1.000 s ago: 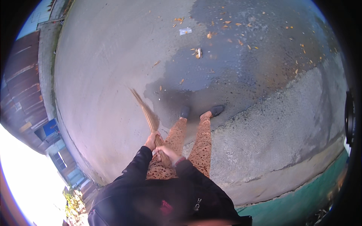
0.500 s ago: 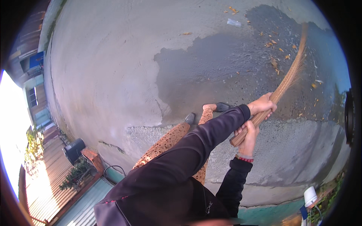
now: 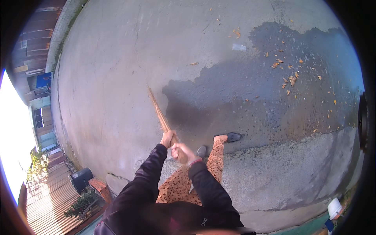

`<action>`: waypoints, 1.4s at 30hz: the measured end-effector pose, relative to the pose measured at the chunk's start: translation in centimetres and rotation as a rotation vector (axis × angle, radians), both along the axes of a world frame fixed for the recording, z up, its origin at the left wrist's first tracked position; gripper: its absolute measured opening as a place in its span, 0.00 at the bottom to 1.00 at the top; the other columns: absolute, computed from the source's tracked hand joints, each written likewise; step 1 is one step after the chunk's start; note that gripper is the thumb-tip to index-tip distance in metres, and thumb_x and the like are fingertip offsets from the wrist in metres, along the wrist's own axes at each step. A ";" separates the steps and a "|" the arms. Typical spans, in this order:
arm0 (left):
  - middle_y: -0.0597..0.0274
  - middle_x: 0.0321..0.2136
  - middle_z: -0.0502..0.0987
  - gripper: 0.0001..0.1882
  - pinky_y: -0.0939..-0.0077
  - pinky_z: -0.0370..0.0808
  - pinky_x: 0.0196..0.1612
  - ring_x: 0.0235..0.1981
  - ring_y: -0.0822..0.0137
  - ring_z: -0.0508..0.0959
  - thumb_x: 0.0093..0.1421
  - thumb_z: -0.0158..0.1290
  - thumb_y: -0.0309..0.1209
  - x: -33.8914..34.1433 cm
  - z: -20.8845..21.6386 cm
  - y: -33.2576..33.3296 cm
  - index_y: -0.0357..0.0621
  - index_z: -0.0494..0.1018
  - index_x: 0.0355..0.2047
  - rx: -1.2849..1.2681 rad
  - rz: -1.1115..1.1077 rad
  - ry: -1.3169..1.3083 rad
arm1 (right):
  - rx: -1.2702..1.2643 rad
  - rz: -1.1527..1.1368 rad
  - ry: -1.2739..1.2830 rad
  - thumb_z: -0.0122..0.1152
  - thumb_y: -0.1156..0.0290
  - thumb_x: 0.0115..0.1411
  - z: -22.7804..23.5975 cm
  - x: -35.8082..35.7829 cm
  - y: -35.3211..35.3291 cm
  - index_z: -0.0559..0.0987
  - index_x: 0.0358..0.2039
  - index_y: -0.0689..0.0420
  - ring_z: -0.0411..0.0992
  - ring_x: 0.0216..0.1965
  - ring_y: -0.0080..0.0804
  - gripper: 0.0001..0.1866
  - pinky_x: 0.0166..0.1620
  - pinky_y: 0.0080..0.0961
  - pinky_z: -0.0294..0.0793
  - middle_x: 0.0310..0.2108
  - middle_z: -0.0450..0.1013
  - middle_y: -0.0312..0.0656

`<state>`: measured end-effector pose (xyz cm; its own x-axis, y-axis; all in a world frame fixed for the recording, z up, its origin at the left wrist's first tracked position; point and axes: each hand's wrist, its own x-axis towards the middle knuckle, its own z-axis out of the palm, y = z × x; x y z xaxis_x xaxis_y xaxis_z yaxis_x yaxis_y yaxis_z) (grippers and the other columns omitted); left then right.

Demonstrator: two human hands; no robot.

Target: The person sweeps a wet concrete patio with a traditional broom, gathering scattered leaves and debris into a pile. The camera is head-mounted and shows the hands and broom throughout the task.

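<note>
Both my hands grip a long straw-coloured stick broom, its bristles slanting up and to the left over the pavement by the edge of a wet patch. My left hand wraps round the broom farther up its bundle. Close behind it, my right hand is closed round the thick butt end and looks slightly blurred. Whether the bristle tips touch the ground, I cannot tell. Dry yellow-brown leaves lie scattered on the dark wet patch to the right.
A pale flat scrap lies near the wet patch's far edge. A rough concrete strip runs along the near side. At left are a black bucket, a brick post and corrugated roofing. A white pot stands lower right.
The broom and both hands have swung from the right across to the left. The bristles have left the leaf-strewn wet area and now point up-left.
</note>
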<state>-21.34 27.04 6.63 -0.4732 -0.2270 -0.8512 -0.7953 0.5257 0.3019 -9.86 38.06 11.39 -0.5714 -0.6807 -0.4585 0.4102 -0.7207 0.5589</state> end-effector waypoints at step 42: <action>0.58 0.23 0.72 0.46 0.74 0.70 0.15 0.15 0.68 0.72 0.48 0.52 0.24 -26.4 1.2 48.1 0.37 0.43 0.66 0.868 -0.701 -0.371 | 1.060 -0.488 -0.441 0.53 0.75 0.55 2.7 -28.5 30.2 0.69 0.34 0.60 0.66 0.15 0.24 0.07 0.17 0.22 0.68 0.18 0.66 0.35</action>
